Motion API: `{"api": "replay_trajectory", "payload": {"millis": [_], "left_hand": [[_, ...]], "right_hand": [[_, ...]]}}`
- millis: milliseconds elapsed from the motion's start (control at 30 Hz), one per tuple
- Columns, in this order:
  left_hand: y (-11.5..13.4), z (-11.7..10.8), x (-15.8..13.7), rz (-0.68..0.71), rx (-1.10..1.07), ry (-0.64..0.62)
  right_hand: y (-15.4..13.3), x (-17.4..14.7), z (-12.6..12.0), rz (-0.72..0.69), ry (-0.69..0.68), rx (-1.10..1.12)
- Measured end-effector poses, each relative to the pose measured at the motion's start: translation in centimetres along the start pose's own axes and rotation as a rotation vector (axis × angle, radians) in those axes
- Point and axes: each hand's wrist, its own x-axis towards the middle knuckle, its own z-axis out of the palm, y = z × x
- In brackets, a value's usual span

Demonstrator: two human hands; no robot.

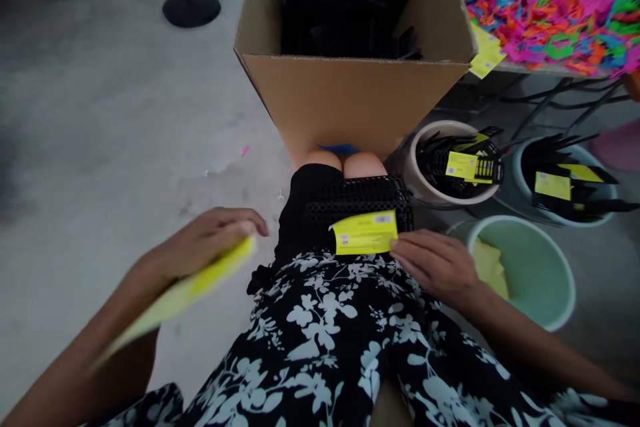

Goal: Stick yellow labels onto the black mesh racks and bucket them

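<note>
My left hand (pixel 205 243), at the left over the floor, is closed on a long yellow label strip (pixel 223 270); its pale tail trails down along my forearm and is blurred. My right hand (pixel 440 263) pinches the right end of a printed yellow label (pixel 367 233) between thumb and fingers. This label has small code patches and a slightly curled left end. Just beyond it, a black plastic mesh piece (pixel 360 197) lies across my lap, partly covered by the label. Whether the label touches the mesh, I cannot tell.
In front of my knees stands an open cardboard box (pixel 350 93) with black plastic pieces inside. To the right are a cream bucket (pixel 415 173) and a blue-grey bucket (pixel 523 153) of labelled black pieces, a green bucket (pixel 540 273) with yellow paper, and a heap of colourful pieces (pixel 555 7).
</note>
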Motion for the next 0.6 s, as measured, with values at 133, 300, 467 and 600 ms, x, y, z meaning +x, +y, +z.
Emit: {"api": "replay_trajectory", "payload": {"millis": [133,300,467,600], "left_hand": [[1.7,5.9,1.5,0.114,0.163,-0.250],[1.6,8.5,2.8,0.384,0.274,-0.269],[1.4,8.7,3.3,0.415,0.364,-0.278],[1.3,9.0,3.5,0.392,0.332,-0.242]], "right_hand": [[-0.3,-2.2,2.7,-0.098,-0.036,0.005],[-0.3,-3.0,3.8,-0.048,-0.042,-0.024],[-0.7,-2.9,4.1,-0.069,-0.010,-0.024],[-1.4,-2.4,3.8,0.039,0.103,-0.013]]}}
